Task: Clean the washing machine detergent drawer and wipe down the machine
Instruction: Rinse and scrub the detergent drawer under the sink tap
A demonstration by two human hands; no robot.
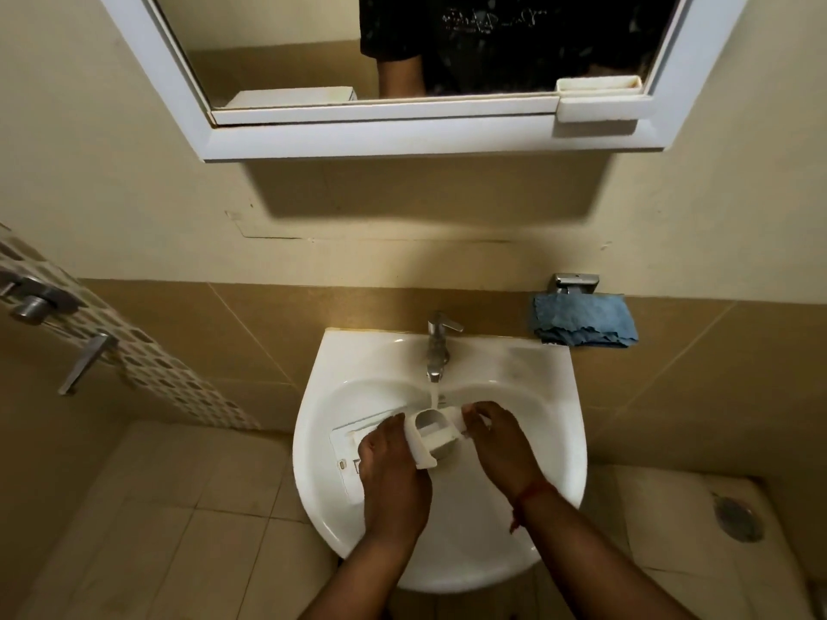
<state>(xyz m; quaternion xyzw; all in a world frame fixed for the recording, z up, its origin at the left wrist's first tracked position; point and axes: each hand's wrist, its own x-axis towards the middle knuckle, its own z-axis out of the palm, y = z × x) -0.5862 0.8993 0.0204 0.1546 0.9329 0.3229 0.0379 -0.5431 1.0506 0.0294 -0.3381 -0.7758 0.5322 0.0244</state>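
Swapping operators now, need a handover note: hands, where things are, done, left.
Left hand grips the white drawer insert over the sink; right hand pinches its far end.
Tap is running, stream hitting the insert.
Drawer lies in the basin, left side, partly under the left hand.
Blue cloth sits on the ledge right of the tap, untouched.
Done: drawer out, insert under water.
Left: finish rinsing both parts, shut the tap, refit the drawer, wipe the machine (not in view).
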